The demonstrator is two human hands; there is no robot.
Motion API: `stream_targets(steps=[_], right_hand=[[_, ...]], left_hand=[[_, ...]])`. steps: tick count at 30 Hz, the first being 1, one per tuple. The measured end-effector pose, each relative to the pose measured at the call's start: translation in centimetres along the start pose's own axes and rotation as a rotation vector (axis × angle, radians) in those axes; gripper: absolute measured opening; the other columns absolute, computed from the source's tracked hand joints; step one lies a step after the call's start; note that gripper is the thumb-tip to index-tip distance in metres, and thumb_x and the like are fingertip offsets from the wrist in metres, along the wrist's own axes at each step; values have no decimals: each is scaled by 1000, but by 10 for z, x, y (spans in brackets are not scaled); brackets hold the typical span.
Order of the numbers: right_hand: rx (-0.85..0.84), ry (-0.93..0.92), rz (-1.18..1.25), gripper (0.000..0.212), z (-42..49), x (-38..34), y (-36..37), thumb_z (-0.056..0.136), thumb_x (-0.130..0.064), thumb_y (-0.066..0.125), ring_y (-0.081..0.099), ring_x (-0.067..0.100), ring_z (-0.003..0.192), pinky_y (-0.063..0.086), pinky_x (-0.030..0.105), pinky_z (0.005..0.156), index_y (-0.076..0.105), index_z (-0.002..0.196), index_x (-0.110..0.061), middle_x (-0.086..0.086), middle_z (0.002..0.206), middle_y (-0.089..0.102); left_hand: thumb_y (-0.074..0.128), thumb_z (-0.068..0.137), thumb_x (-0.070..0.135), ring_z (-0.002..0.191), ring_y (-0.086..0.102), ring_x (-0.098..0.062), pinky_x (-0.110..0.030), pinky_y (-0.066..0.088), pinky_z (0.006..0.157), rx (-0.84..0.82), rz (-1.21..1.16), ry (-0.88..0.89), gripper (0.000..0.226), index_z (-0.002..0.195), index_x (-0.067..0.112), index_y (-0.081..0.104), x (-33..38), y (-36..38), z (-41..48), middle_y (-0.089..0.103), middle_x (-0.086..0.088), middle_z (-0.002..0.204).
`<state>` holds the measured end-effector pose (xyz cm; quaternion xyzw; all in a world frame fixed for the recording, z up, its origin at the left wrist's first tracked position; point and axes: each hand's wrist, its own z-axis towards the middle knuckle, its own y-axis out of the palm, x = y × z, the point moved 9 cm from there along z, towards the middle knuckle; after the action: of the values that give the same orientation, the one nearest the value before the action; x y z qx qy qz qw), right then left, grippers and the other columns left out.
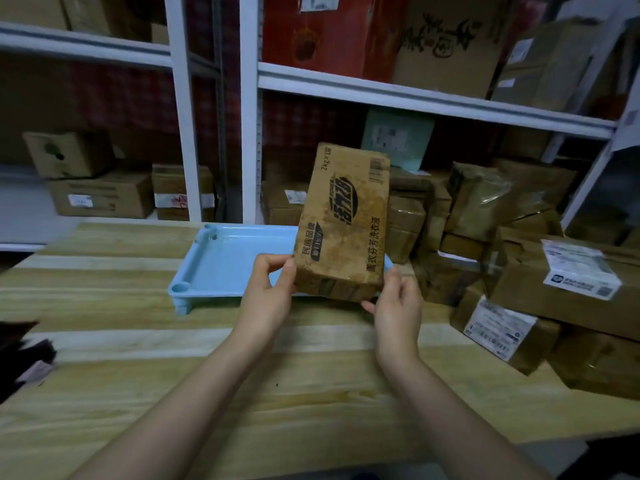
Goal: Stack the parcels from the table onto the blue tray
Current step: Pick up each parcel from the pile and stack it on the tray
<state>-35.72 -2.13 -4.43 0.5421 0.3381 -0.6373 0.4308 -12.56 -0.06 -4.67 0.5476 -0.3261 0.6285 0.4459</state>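
The parcel (343,223), a printed brown carton, is held tilted over the right part of the blue tray (232,258). The left hand (270,289) pinches its lower left corner, and the right hand (398,306) grips the lower right one. The tray lies on the wooden table (173,375); other parcels (554,278) are piled at the right, with shelves (415,95) behind.

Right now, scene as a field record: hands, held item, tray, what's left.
left hand: grips parcel at its lower left corner
right hand: grips its lower right corner
parcel: brown carton, tilted on end over tray's right part; contact with tray unclear
tray: blue, on table; no parcel on the part in view
pile: taped parcels on table, right of tray
shelves: boxes, behind table
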Motion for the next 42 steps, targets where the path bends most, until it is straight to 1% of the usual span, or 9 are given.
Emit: stream_targets(steps=[3, 8, 17, 21, 25, 29, 35, 38, 42], right_hand=[[-22, 68, 39, 36, 3, 7, 0, 104, -37, 44, 66, 21, 85, 62, 39, 74, 54, 80, -13, 6, 87, 62], [-41, 129, 28, 37, 11, 20, 0, 101, -47, 46, 70, 29, 90, 60, 55, 80, 62, 78, -23, 12, 94, 71], [-211, 308, 78, 30, 12, 29, 7, 104, -49, 39, 69, 23, 96, 61, 49, 81, 64, 97, -33, 4, 107, 71], [-265, 466, 115, 39, 7, 42, 15, 101, -57, 38, 63, 22, 102, 59, 49, 86, 58, 123, -31, 1, 115, 66], [-367, 548, 249, 59, 1, 48, 29, 89, -73, 39, 65, 27, 106, 57, 53, 87, 53, 130, -32, 3, 123, 66], [-412, 514, 240, 55, 2, 45, 32, 88, -62, 57, 64, 28, 105, 56, 58, 89, 48, 129, -26, 5, 126, 61], [-453, 498, 239, 55, 3, 47, 39, 86, -58, 63, 61, 27, 115, 58, 56, 86, 50, 129, -27, 3, 130, 61], [-462, 493, 234, 66, 2, 47, 55, 82, -60, 65, 59, 27, 117, 58, 55, 86, 47, 137, -28, 2, 132, 59], [-491, 483, 235, 58, 1, 44, 82, 86, -60, 61, 60, 26, 116, 57, 54, 89, 50, 135, -30, -1, 129, 61]], left_hand=[[53, 94, 43, 99, 67, -20, -47, 48, 99, 23, 8, -10, 15, 96, 29, 55, -6, -3, 0, 64, 10, 103], [44, 93, 55, 113, 59, -17, -44, 44, 104, -31, 63, 31, 30, 120, 48, 55, -1, 4, 1, 50, 11, 119], [47, 100, 31, 118, 54, -15, -46, 41, 107, -81, 124, 14, 32, 122, 51, 57, -4, 10, -2, 48, 17, 116], [51, 96, 45, 127, 47, -12, -49, 39, 108, -85, 72, -44, 25, 117, 57, 57, -9, 12, -6, 53, 14, 131], [55, 94, 43, 119, 55, -8, -39, 42, 102, -138, -39, -129, 24, 118, 49, 60, -14, 12, -8, 63, 15, 124], [53, 96, 39, 108, 60, -5, -26, 44, 83, -151, -69, -129, 25, 120, 41, 61, -11, 14, -9, 66, 12, 116], [47, 84, 69, 115, 60, -10, -35, 42, 104, -107, -94, -214, 56, 121, 30, 64, -26, 15, 1, 68, 10, 120], [46, 88, 64, 111, 62, -7, -34, 42, 105, -76, -91, -210, 50, 112, 28, 70, -23, 7, 9, 71, 11, 112], [42, 89, 66, 111, 62, -9, -34, 42, 104, -57, -61, -223, 48, 102, 33, 74, -20, -9, 25, 72, 12, 110]])
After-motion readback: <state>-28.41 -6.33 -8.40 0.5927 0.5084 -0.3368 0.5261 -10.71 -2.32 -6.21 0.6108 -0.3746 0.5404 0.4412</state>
